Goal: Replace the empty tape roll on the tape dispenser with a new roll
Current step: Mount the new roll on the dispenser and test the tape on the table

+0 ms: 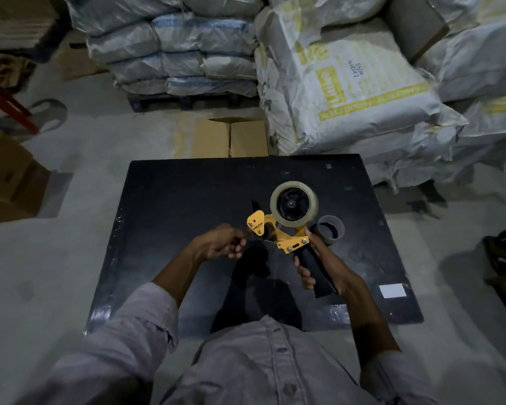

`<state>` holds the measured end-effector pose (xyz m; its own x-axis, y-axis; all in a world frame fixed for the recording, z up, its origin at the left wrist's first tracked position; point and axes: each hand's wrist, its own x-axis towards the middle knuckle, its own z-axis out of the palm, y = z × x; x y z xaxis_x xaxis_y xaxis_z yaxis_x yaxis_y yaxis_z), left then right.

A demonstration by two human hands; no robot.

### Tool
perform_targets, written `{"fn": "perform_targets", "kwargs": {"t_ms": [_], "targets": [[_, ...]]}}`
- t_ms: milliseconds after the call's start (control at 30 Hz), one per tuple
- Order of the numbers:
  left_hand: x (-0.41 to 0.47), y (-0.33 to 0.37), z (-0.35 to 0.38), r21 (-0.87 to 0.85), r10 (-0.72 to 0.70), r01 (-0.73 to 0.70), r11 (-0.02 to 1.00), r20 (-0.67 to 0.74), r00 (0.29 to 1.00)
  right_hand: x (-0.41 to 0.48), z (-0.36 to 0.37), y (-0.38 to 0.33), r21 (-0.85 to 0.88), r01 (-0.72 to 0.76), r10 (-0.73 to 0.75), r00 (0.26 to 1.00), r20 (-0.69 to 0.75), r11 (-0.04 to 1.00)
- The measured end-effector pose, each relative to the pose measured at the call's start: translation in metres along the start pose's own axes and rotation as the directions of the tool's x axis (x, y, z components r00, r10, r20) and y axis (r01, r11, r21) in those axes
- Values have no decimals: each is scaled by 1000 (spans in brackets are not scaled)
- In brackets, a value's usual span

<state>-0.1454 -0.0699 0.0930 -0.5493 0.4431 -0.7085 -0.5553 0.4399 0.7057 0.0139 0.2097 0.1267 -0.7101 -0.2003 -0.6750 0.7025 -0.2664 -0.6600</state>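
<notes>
Yellow tape dispenser (278,232) gripped by right hand (319,267), left hand (225,244) pinching its front, empty core (330,229) just beside.

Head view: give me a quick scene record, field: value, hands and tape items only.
surface: black table
tape dispenser: yellow frame, held above the table
new roll: mounted on the dispenser hub
empty core: upright on the table, just right of the dispenser
right hand: closed around the black handle
left hand: pinching at the dispenser's front end; tape end not discernible
</notes>
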Motion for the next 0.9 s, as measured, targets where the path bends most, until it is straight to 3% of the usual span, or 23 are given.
{"fn": "perform_targets", "kwargs": {"t_ms": [67,200,467,633,767,833,900], "targets": [[2,-4,-6,6,1,-2,1000,92,996,-3,0,7,22,4,-4,1000,-27,1000],[15,-8,-2,-64,37,-31,997,94,995,-13,9,20,24,46,-45,998,-47,999],[22,-12,-14,7,75,-78,997,201,977,-18,29,57,29,140,-133,978,-157,990],[38,-17,-20,-8,105,-106,994,229,968,-15,40,67,9,141,-135,964,-228,990],[54,-18,-51,-114,146,-125,986,192,971,-28,32,76,2,135,-130,956,-262,991],[57,-8,-75,21,135,-139,990,135,982,-35,28,82,-8,142,-139,952,-272,990],[62,2,-90,362,187,-202,910,76,979,-33,27,88,-35,157,-161,941,-297,987]]}}
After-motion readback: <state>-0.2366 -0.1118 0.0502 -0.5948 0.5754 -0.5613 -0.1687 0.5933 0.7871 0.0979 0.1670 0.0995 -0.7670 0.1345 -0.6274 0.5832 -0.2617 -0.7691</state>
